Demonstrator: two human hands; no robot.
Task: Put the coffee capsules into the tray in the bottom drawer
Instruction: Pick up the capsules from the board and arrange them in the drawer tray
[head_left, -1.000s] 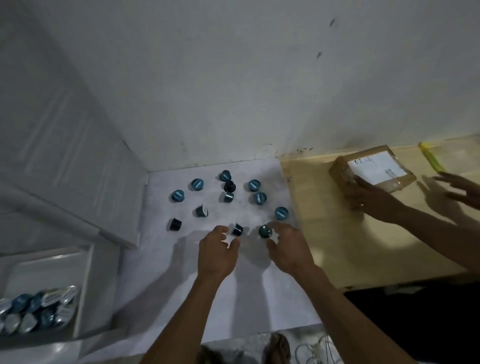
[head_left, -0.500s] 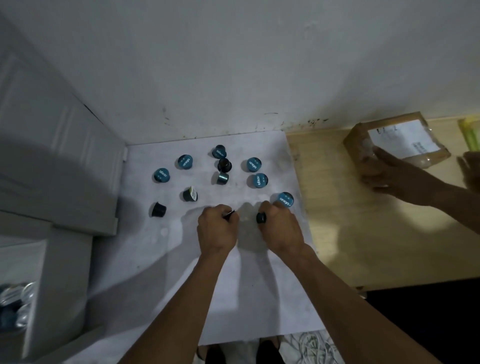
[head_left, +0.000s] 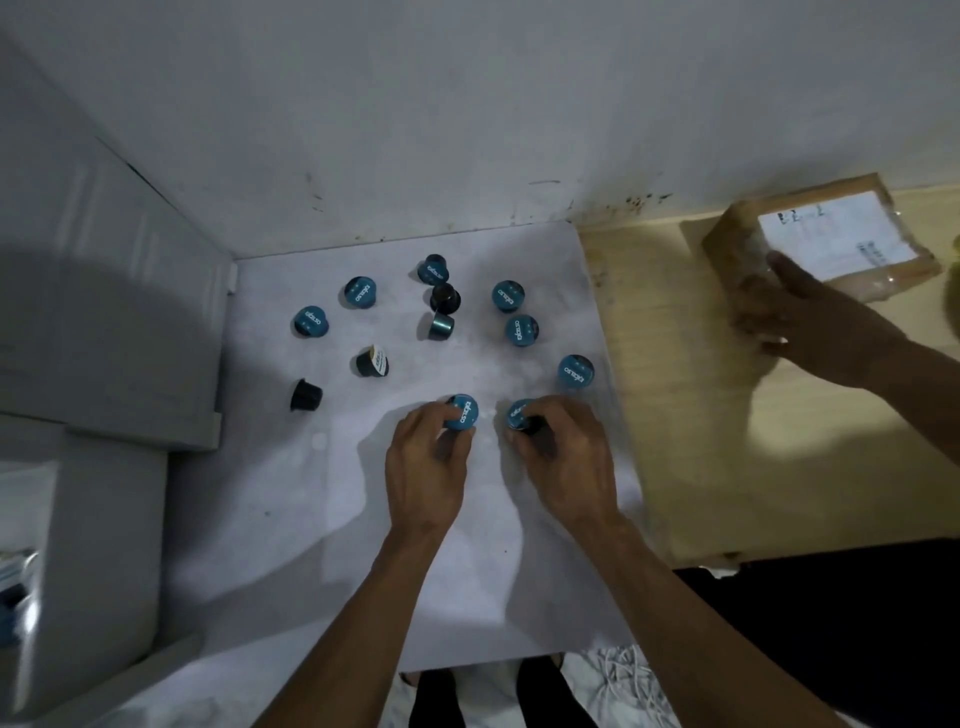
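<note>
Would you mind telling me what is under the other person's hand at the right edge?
The other person's hand rests on a cardboard parcel with a white label, lying on the wooden surface. The parcel's near corner is covered by the hand.

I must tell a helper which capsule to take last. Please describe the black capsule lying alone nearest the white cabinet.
Start at the white cabinet on the left of the white tabletop. Nearest its lower corner lies one black capsule, apart from the others. It shows no blue lid, unlike the blue-topped capsules beyond it.
</note>
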